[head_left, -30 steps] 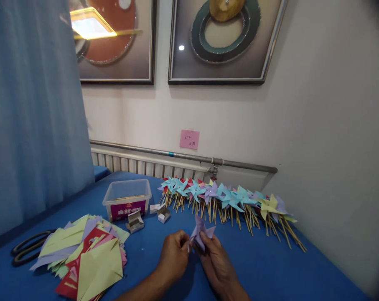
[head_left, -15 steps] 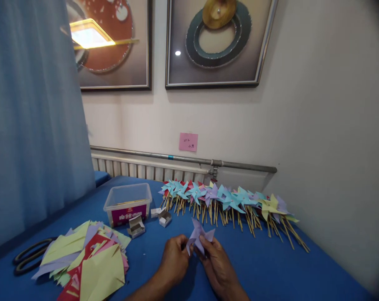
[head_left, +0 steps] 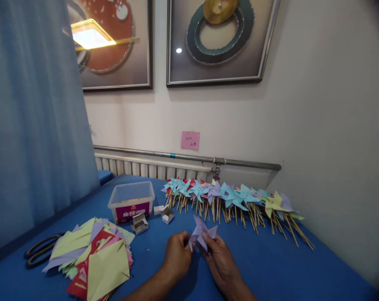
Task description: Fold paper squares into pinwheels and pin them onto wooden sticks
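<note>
So, black scissor handles lay on the left part of the blue surface, below the hanging blue curtain; blades not visible. Just right of them, touching: loose pile of paper pieces, yellow, purple, red, pink and green, one yellow sheet on top. Clear plastic box with purple label stood behind the pile, nearer the far edge, thin sticks inside. Small open carton sat at its front right corner, second open carton a bit further right.

Left hand was in front of the cartons, above the surface: fingers curled in, tips at the left blade of the purple pinwheel. Tips partly hidden, couldn't tell what they gripped. Pinwheel was up off the surface between both hands, face up and tilted. Right hand was part closed around its right side, thumb on top of the paper.

Beyond, a long row of finished pinwheels ran along the far edge to the right edge, sticks toward the person.
</note>
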The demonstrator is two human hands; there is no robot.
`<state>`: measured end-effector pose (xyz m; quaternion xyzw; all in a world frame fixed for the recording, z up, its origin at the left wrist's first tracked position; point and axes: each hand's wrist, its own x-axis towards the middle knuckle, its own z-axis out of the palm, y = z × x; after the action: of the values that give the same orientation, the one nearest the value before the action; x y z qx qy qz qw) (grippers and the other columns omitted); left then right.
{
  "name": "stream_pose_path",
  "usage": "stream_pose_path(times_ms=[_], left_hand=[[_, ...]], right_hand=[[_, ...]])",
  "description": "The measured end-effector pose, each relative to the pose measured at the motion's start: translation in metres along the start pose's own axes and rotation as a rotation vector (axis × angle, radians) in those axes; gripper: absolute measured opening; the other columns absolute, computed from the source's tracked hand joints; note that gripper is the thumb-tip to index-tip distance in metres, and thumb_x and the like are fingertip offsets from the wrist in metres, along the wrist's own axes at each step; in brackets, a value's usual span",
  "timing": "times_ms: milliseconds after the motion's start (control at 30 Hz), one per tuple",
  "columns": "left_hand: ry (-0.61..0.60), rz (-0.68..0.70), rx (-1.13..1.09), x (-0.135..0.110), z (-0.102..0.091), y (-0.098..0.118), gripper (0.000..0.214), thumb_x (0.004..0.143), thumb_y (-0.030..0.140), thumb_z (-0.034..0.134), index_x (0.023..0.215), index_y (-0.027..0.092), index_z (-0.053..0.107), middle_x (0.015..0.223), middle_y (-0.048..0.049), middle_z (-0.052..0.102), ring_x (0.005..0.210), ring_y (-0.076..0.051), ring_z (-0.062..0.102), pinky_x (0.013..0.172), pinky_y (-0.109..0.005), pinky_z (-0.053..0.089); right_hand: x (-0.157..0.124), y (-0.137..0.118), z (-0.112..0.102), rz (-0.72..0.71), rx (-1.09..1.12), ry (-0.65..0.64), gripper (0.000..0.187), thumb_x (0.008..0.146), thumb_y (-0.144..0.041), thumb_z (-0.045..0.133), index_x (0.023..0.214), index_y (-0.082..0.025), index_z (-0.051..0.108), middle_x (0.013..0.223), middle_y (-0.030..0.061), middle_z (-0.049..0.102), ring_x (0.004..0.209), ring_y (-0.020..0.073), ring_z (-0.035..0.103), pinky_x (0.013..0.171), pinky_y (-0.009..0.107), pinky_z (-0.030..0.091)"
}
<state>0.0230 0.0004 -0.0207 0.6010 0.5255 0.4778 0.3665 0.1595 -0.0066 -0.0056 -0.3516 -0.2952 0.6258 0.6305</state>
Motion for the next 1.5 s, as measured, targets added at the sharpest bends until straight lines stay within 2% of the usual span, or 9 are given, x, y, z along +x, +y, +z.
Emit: stream_pose_path(times_ms=[233,433,633,767,967,1233,1500], left_hand=[[-0.014,-0.033,-0.040,-0.003,-0.001,0.008,0.025,0.084,0.034,0.062,0.066,0.017,0.059,0.060,0.0027,0.053,0.060,-0.013,0.042,0.058,-0.026,0.029],[0.041,-0.013,0.098,-0.005,-0.004,0.014,0.021,0.086,0.024,0.061,0.067,0.016,0.063,0.062,0.0006,0.060,0.062,-0.013,0.047,0.059,-0.027,0.028],[0.061,-0.042,0.145,-0.004,-0.004,0.014,0.019,0.086,0.023,0.062,0.074,0.013,0.073,0.067,-0.0018,0.068,0.062,-0.014,0.051,0.058,-0.027,0.028],[0.061,-0.060,0.138,-0.003,-0.004,0.015,0.017,0.086,0.021,0.064,0.077,0.013,0.076,0.070,-0.0026,0.072,0.062,-0.014,0.052,0.059,-0.027,0.030],[0.051,-0.058,0.160,-0.003,-0.006,0.019,0.019,0.086,0.022,0.066,0.073,0.013,0.077,0.069,-0.0027,0.071,0.064,-0.015,0.053,0.060,-0.028,0.031],[0.085,-0.030,0.131,-0.003,-0.003,0.013,0.018,0.084,0.022,0.064,0.070,0.014,0.073,0.068,-0.0025,0.070,0.063,-0.014,0.051,0.060,-0.027,0.029],[0.077,-0.026,0.147,-0.001,-0.003,0.010,0.018,0.084,0.020,0.065,0.068,0.014,0.070,0.065,-0.0010,0.066,0.063,-0.014,0.049,0.060,-0.028,0.029]], right_hand=[[-0.002,-0.002,0.003,-0.008,-0.020,0.028,0.044,0.049,-0.039,0.103,0.076,-0.018,0.075,0.073,0.0025,0.076,0.082,0.0261,0.074,0.075,0.036,0.060],[-0.003,-0.003,0.004,0.017,-0.036,0.016,0.045,0.048,-0.035,0.103,0.081,-0.018,0.077,0.080,0.0038,0.078,0.090,0.0288,0.074,0.076,0.036,0.061],[0.003,-0.001,0.002,0.044,-0.089,0.011,0.041,0.043,-0.026,0.101,0.076,-0.020,0.078,0.081,0.0037,0.079,0.090,0.0301,0.075,0.074,0.036,0.063],[0.010,0.006,-0.004,0.029,-0.085,0.029,0.042,0.045,-0.032,0.100,0.079,-0.021,0.078,0.079,0.0035,0.079,0.092,0.0313,0.075,0.075,0.037,0.063],[0.014,0.009,-0.009,0.030,-0.120,0.055,0.040,0.044,-0.031,0.100,0.075,-0.020,0.077,0.074,0.0032,0.077,0.086,0.0294,0.075,0.072,0.035,0.062],[0.004,-0.003,0.001,0.045,-0.125,0.018,0.042,0.045,-0.035,0.102,0.077,-0.019,0.079,0.078,0.0038,0.079,0.086,0.0296,0.075,0.073,0.036,0.063],[0.012,0.007,-0.004,0.004,-0.109,0.040,0.040,0.041,-0.030,0.100,0.070,-0.021,0.076,0.074,0.0041,0.077,0.085,0.0311,0.074,0.070,0.036,0.062]])
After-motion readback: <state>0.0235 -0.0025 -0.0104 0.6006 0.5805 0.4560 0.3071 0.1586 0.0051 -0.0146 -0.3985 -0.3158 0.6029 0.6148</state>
